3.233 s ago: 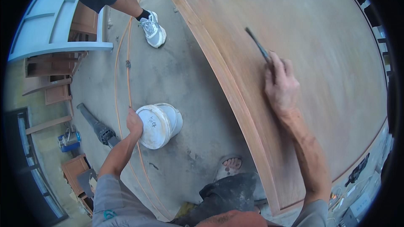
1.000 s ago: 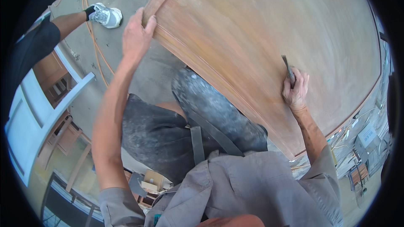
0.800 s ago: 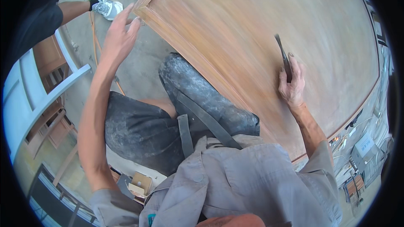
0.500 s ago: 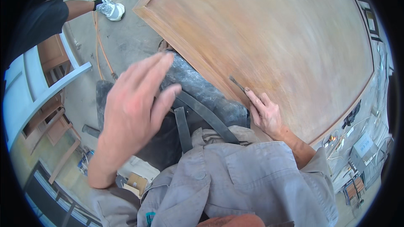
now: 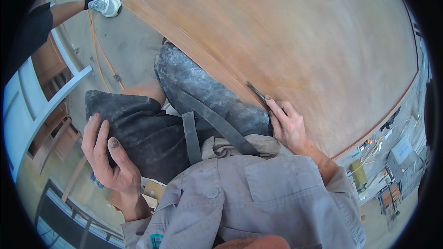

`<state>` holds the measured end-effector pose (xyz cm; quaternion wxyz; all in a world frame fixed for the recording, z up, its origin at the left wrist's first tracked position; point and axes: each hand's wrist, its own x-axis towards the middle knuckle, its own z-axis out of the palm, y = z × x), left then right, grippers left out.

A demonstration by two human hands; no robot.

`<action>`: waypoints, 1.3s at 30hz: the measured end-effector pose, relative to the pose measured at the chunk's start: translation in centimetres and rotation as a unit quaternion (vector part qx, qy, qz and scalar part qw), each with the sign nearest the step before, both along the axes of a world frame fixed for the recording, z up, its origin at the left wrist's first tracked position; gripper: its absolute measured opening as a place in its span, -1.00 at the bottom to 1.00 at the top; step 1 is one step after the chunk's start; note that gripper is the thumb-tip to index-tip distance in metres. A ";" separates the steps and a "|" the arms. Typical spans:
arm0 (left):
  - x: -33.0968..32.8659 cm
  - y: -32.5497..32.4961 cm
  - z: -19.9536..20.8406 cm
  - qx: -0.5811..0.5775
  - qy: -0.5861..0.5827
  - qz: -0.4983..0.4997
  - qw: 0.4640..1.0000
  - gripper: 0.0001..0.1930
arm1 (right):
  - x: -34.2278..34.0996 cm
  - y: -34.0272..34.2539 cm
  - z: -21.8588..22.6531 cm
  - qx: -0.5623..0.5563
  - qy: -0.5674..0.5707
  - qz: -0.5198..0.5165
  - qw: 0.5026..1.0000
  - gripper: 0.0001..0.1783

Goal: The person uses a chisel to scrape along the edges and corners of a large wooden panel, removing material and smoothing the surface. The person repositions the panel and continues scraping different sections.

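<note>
My right hand (image 5: 290, 123) is closed round a slim, dark tool (image 5: 255, 91) with a narrow flat tip. I cannot make out its exact kind. The tip lies over the raised edge of a large reddish-brown wooden panel (image 5: 295, 41), beside its frame moulding. Whether the tip touches the wood is unclear. My left hand (image 5: 110, 157) is off to the left, empty, with fingers apart and slightly bent. It is near my dark shorts (image 5: 138, 131), away from the panel. Brown smudges mark its fingertips.
Another person's shoe (image 5: 105, 4) stands by the panel's far left corner. Orange hoses (image 5: 98, 41) run across the floor. A pale blue frame (image 5: 69, 87) leans at left, with wooden pieces behind it. Tools, cables and a grey box (image 5: 403, 153) lie at right.
My left hand has moved down and left, away from my lap. My right hand has kept its hold on the tool, nearly in place. The other person's legs sit farther left in view.
</note>
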<state>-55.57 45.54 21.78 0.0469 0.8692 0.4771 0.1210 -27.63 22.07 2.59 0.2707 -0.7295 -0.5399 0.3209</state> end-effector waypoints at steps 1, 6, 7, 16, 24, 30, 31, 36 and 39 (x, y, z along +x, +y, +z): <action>-0.1 0.0 0.0 0.002 0.004 -0.008 1.000 -0.72 | -0.1 0.1 0.0 -0.001 0.010 -0.010 1.000 -0.38; -0.1 -0.4 -0.1 0.008 -0.002 -0.015 1.000 -0.74 | -0.8 0.1 0.5 0.005 0.014 -0.027 1.000 -0.39; -0.1 -0.5 -0.1 0.010 0.002 -0.016 1.000 -0.74 | -0.9 -0.2 0.5 -0.002 0.008 -0.022 1.000 -0.38; -0.4 -1.0 0.3 0.009 0.018 -0.019 1.000 -0.75 | -2.1 0.8 -0.4 0.037 0.000 -0.029 0.999 -0.33; -0.1 -0.6 0.0 0.019 0.015 -0.036 0.999 -0.75 | -2.1 1.6 -0.4 0.035 -0.018 -0.021 0.999 -0.25; 0.0 -0.6 0.1 0.005 0.018 -0.046 0.999 -0.71 | -2.2 1.2 -0.2 0.035 -0.018 -0.026 0.999 -0.27; 0.2 -0.6 0.1 0.006 0.021 -0.048 0.999 -0.71 | -2.2 1.8 -0.3 0.042 -0.017 -0.025 0.999 -0.27; 0.3 -0.7 0.1 0.020 0.023 -0.033 0.999 -0.75 | -1.8 2.3 -0.6 0.049 -0.026 -0.014 0.998 -0.25; 0.0 -0.9 0.2 0.015 0.025 -0.027 0.999 -0.74 | -1.7 1.1 -1.0 0.055 -0.028 -0.011 0.998 -0.27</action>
